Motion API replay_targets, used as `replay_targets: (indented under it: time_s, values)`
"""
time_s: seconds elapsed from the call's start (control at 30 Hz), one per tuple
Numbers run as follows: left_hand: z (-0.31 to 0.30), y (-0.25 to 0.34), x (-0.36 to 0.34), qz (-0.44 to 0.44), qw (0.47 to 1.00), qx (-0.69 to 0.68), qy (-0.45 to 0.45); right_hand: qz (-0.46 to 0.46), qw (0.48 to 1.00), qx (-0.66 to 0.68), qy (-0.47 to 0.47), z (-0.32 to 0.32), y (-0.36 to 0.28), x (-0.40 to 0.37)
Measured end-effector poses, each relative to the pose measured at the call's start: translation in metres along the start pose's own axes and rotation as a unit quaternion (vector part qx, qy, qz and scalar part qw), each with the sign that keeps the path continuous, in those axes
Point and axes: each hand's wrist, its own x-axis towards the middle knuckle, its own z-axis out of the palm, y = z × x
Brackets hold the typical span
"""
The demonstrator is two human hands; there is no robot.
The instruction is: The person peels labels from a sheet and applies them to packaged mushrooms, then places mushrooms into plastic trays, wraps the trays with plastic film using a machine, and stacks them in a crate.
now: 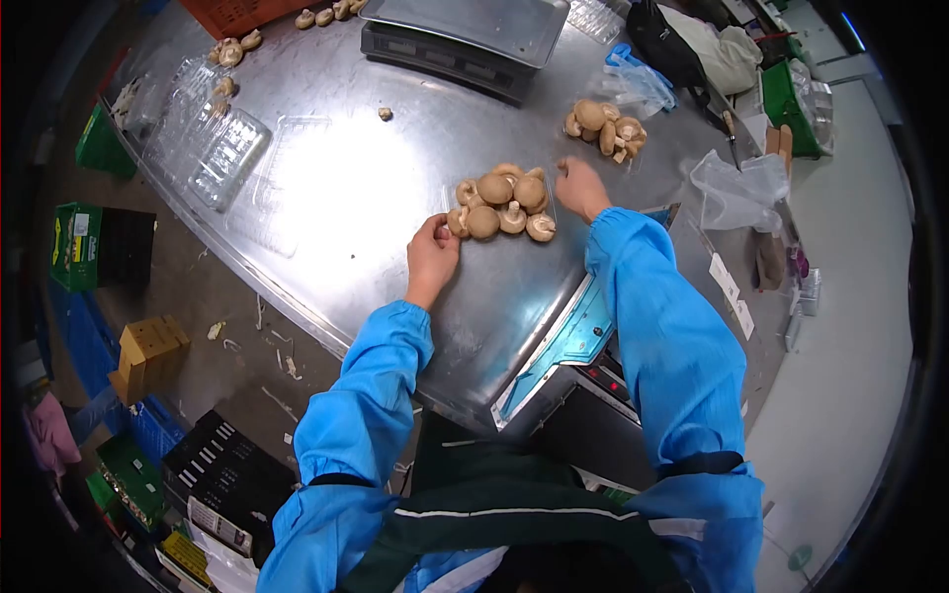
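Note:
Brown-capped mushrooms [497,190] are heaped in a clear plastic tray [554,210] on the metal table. At the tray's lower left edge, my left hand [432,261] has its thumb and fingers closed, touching the edge and the outermost mushroom. My right hand [581,188] is just off the tray's right side with its fingers curled in; whatever they may hold is hidden. Beyond it lies a second pile of mushrooms [605,128].
A weighing scale [450,49] stands at the back, near an orange crate [242,15]. Empty clear trays [229,158] lie at the left. A blue-and-metal device [563,341] is at the front edge. Plastic bags [739,188] and a knife [732,136] lie right.

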Motion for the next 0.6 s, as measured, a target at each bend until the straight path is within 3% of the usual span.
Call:
replay_targets:
  time_s: [0.03,0.07,0.1,0.2,0.3,0.4,0.6]
  values:
    - [0.001,-0.001,0.002,-0.005,1.000,0.004,-0.004,-0.001,1.000,0.000,0.002,0.010,0.013,0.005]
    - [0.000,-0.001,0.004,-0.003,1.000,0.004,-0.003,0.086,0.982,0.106,-0.134,0.012,0.016,0.007]
    - [-0.001,-0.001,0.005,-0.013,0.999,-0.029,-0.017,0.169,0.926,0.209,-0.265,0.015,0.019,0.009]
    - [-0.012,-0.001,0.003,-0.028,0.995,-0.087,-0.041,0.172,0.912,0.235,-0.290,-0.002,0.012,0.002]
    - [-0.032,0.031,-0.008,-0.027,0.988,-0.124,-0.084,0.145,0.899,0.297,-0.286,-0.040,0.002,-0.013]
    - [-0.043,0.079,-0.024,0.041,0.985,-0.133,-0.102,0.113,0.891,0.360,-0.252,-0.101,0.000,-0.044]
    - [0.001,0.163,-0.071,0.115,0.962,-0.092,-0.229,0.130,0.890,0.421,-0.115,-0.209,0.058,-0.147]
